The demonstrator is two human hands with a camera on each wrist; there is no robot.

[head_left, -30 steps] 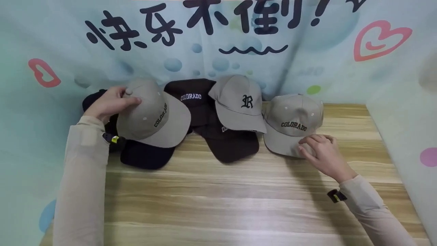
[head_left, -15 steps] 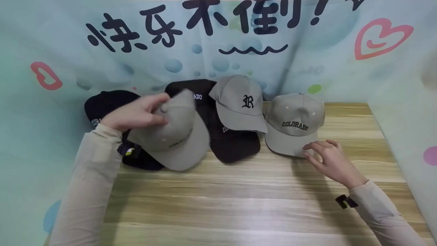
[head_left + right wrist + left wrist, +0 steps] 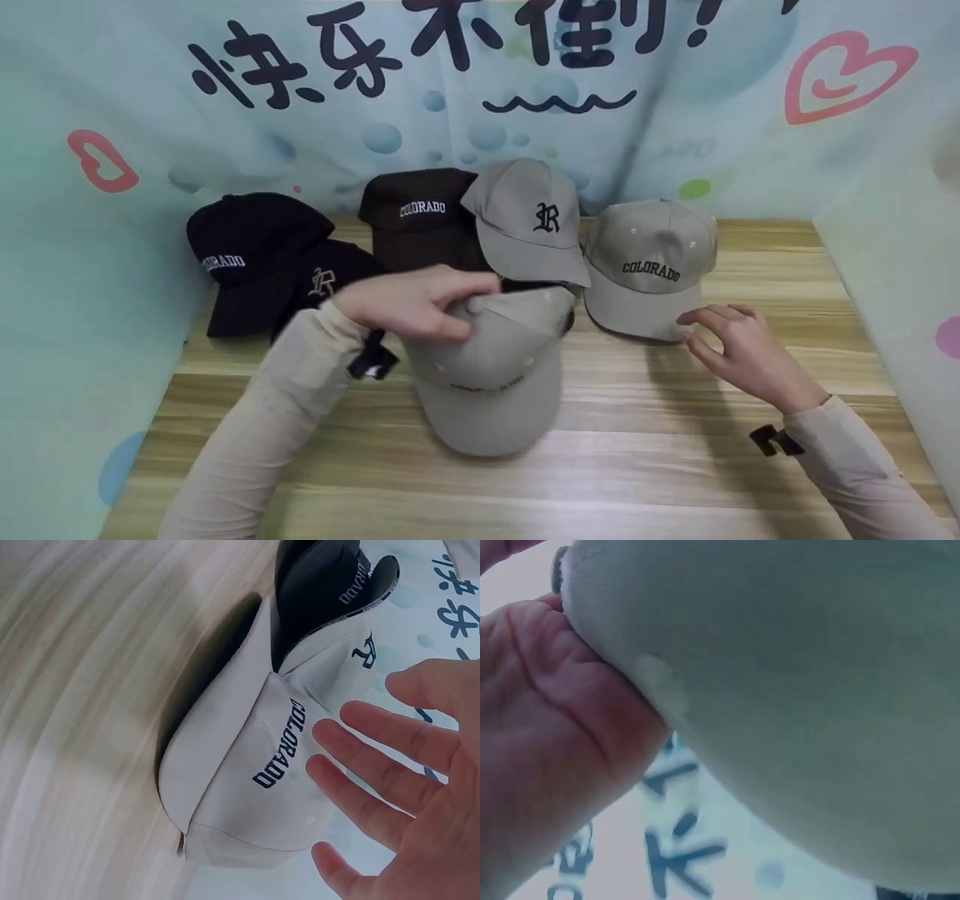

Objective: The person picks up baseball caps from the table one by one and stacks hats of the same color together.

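Note:
My left hand [image 3: 416, 300] grips a grey baseball cap [image 3: 491, 390] by the top of its crown, its brim tilted down toward me. In the left wrist view the grey cap [image 3: 780, 690] fills most of the frame, beside my palm. Loosely spread, my right hand [image 3: 750, 356] hovers close to the brim of another grey COLORADO cap [image 3: 652, 255] on the right. The right wrist view shows the fingers of my right hand [image 3: 405, 772] apart, with that COLORADO cap [image 3: 255, 772] beyond them.
At the back stand a brown COLORADO cap [image 3: 420, 202] and a grey cap with a black R [image 3: 529, 225]. On the left lie a black COLORADO cap [image 3: 251, 232] and a black R cap [image 3: 349, 262]. A wooden table [image 3: 600, 480] meets a printed cloth backdrop [image 3: 300, 142].
My left hand has carried the grey cap from over the black caps on the left, rightward and nearer, to the middle. The black caps are uncovered. The right hand has shifted slightly right.

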